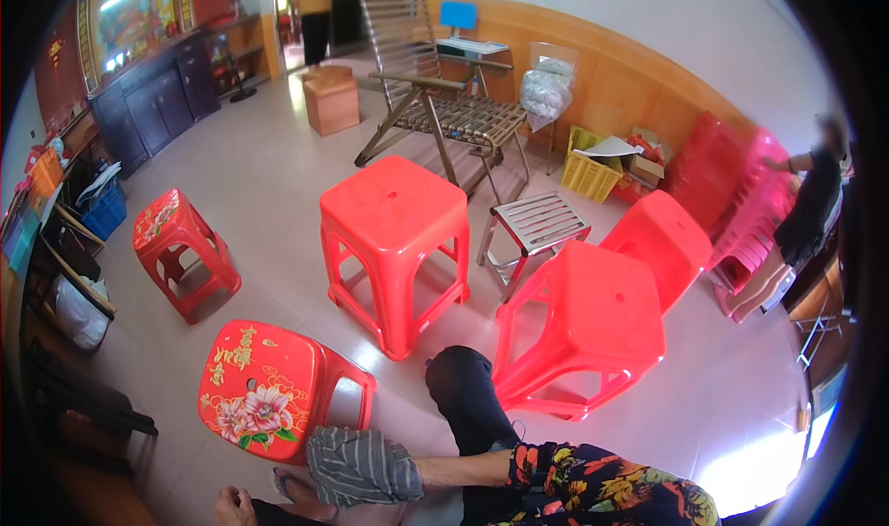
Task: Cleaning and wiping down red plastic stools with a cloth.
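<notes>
A curled hand (235, 506) shows at the bottom edge, partly cut off; I cannot tell whether it is mine or holds anything. A bare forearm (462, 470) in a flowered sleeve (604, 481) stretches left to grey striped cloth (364, 465). No hand shows at its end, and my right hand is not in view. Beside the cloth is a red plastic stool with painted flowers and writing (260, 390). Past a dark-trousered leg (462, 394) stand a plain red stool (394, 206) and another red stool (615, 304), which is tilted in view.
A smaller flowered stool (186, 255) stands left. Behind are a folding lounge chair (451, 113), a slatted metal stool (540, 224), a cardboard box (332, 102) and a yellow crate (590, 175). One person (812, 186) touches stacked pink plastic chairs (753, 227); another person (316, 12) stands far back.
</notes>
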The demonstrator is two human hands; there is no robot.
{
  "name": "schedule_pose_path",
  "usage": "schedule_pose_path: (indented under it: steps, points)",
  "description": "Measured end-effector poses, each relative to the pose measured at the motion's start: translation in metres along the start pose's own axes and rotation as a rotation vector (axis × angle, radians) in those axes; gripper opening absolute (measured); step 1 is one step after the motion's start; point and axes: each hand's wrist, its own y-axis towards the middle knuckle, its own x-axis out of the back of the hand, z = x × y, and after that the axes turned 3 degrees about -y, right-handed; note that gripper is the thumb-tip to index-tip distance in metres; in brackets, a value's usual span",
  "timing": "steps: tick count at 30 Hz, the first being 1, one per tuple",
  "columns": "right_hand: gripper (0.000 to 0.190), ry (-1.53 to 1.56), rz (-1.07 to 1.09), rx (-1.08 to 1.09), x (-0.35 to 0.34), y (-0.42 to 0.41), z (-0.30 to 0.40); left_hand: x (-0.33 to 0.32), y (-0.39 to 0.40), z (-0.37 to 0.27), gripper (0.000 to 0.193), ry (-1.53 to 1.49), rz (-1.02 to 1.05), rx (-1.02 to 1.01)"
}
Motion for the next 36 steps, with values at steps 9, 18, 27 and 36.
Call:
schedule_pose_path:
  steps: [9, 18, 27, 36]
  points:
    - [0.03, 0.073, -0.128, -0.128, 0.001, 0.005, 0.013, -0.008, 0.002, 0.002, 0.04, -0.038, -0.053, -0.074]
    - [0.026, 0.099, -0.029, -0.054, -0.004, 0.002, 0.004, -0.004, 0.001, -0.011, 0.037, -0.116, -0.022, -0.057]
    - [0.024, 0.23, -0.048, -0.09, -0.014, 0.002, 0.003, -0.024, 0.01, 0.014, 0.042, -0.078, -0.042, -0.085]
    - [0.026, 0.182, -0.047, -0.089, -0.008, 0.009, -0.007, -0.021, 0.017, 0.007, 0.045, -0.055, 0.037, -0.07]
